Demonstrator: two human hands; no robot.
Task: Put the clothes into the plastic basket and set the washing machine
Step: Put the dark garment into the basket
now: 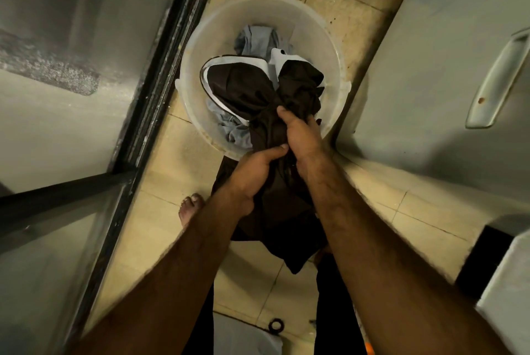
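A round translucent plastic basket (198,47) stands on the tiled floor ahead of me. It holds grey-blue clothes (259,37) and part of a dark brown garment with white trim (243,85). The brown garment runs from the basket over its near rim and hangs down between my arms. My left hand (252,174) grips the brown cloth just outside the near rim. My right hand (301,133) grips the same cloth a little higher, over the basket's near edge.
A glass door with a black metal frame (160,73) lines the left side. A pale appliance with a recessed handle (499,82) fills the right. My bare foot (190,207) stands on the beige tiles. A small black ring (276,325) lies on the floor near me.
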